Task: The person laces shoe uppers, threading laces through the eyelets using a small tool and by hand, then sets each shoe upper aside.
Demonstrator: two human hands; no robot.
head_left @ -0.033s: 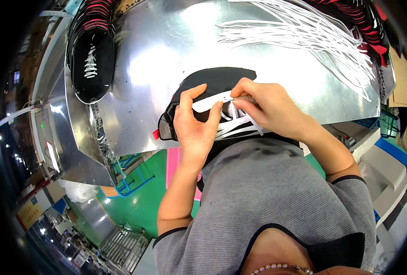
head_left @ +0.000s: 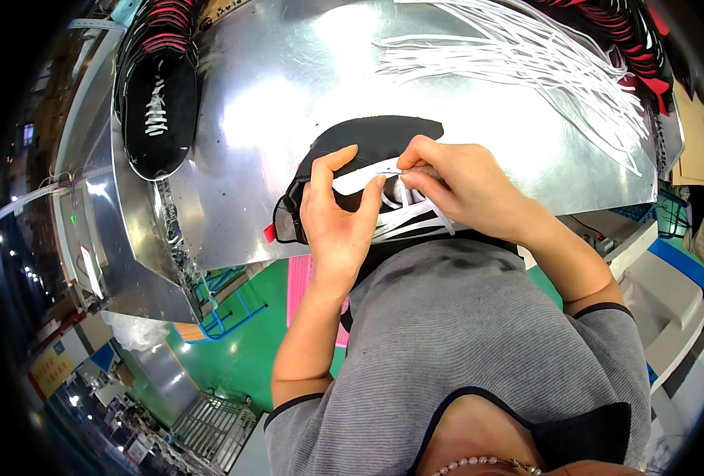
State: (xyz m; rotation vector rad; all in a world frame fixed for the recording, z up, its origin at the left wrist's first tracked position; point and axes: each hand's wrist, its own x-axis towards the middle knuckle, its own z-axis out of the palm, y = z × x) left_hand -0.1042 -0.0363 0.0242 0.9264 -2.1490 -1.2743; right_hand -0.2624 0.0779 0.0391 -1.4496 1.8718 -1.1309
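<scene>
Black shoe upper (head_left: 376, 136) under hands, counter's (head_left: 233, 206) near edge. Left hand (head_left: 334, 208) spread wide on it, seemingly bracing; right hand (head_left: 467, 186) pinches thin item (head_left: 388, 172), unclear, presumably for precision. White lace pile (head_left: 519, 70) beyond right hand, likely for easy reach.

The right hand (head_left: 469, 186) has edged very slightly left over the black shoe upper (head_left: 376, 136).

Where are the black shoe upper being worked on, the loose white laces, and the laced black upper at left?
Black shoe upper (head_left: 376, 136), head view: on its dark far side.
Loose white laces (head_left: 527, 70), head view: on mid-bundle strands.
Laced black upper (head_left: 158, 152), head view: on its toe end.
</scene>
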